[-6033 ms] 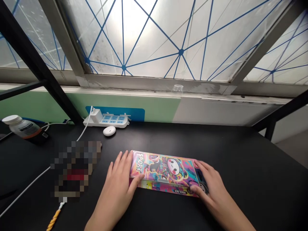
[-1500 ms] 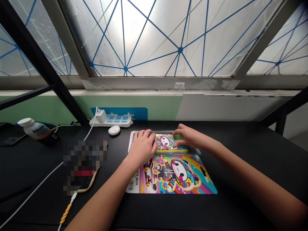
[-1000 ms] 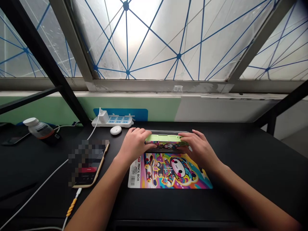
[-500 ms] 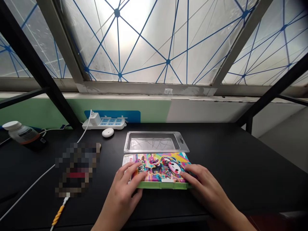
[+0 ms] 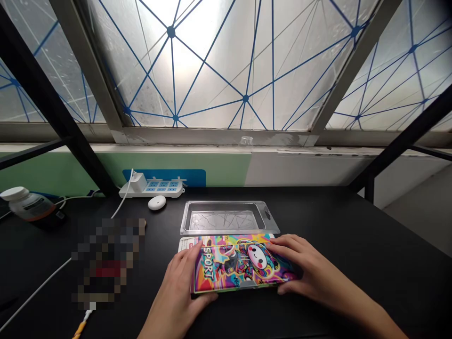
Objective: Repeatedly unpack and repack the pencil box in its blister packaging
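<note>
A flat, brightly printed pencil case [image 5: 233,266] with a cartoon face and the word SPORT lies at the near middle of the desk. My left hand [image 5: 183,282] grips its left end, fingers over the top and thumb at the front edge. At the right end my right hand [image 5: 300,263] holds it the same way, thumb near the front corner. A thin green line shows along the case's lower front edge. Behind the case's printed face a strip with a white corner shows; I cannot tell whether it belongs to the case. Just beyond lies a clear plastic blister tray [image 5: 222,220].
On the black desk [image 5: 335,230], a blurred-out device [image 5: 109,263] with a cable lies at left. Farther back are a white power strip [image 5: 164,188], a small white round case [image 5: 157,203] and a bottle [image 5: 30,205]. Black metal bars [image 5: 56,103] slope up at both sides.
The pencil case's printed top has come nearer and tilted, so its green front side hardly shows. Both hands have shifted to its ends, thumbs at the front edge. The view has tipped slightly up.
</note>
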`<state>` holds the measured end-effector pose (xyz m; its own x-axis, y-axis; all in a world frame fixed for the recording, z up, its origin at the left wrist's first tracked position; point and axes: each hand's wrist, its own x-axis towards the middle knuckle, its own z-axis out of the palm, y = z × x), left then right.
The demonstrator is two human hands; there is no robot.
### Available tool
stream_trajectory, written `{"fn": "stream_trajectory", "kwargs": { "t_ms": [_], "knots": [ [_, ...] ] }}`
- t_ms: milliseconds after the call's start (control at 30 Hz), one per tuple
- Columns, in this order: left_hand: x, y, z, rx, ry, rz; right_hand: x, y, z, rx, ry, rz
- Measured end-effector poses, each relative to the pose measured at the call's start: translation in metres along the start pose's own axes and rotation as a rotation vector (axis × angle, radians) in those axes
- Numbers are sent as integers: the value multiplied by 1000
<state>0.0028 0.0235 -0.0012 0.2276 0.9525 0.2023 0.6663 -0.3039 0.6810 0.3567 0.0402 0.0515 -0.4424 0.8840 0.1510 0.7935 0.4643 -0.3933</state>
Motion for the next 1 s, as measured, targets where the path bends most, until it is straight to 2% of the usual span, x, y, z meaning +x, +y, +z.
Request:
{"fn": "stream_trajectory", "kwargs": {
  "t_ms": [100, 167, 267, 333, 433, 600, 700, 833, 1000],
  "knots": [
    [0, 4, 1, -32, 8, -29, 19, -5, -23, 140, -125, 82],
    [-1, 6, 1, -40, 16, -43, 32, -6, -30, 210, -134, 183],
    [-1, 6, -2, -35, 25, -81, 44, -5, -24, 234, -1, 322],
    [-1, 4, -4, -22, -6, -98, 43, -4, -13, 264, 103, 361],
    [0, 2, -7, -11, -41, -109, 28, -1, 1, 333, 160, 346],
    [4, 3, -9, 0, 9, -115, -14, 7, 13, 344, 71, 147],
    [5, 0, -9, 30, 1, -62, -28, 9, 22, 268, 111, 142],
    [5, -4, -9, 76, -9, -9, -23, 6, 31, 232, 208, 164],
    [6, -1, -5, 127, -14, -3, -4, 1, 31, 46, 158, 331]
  ]
}}
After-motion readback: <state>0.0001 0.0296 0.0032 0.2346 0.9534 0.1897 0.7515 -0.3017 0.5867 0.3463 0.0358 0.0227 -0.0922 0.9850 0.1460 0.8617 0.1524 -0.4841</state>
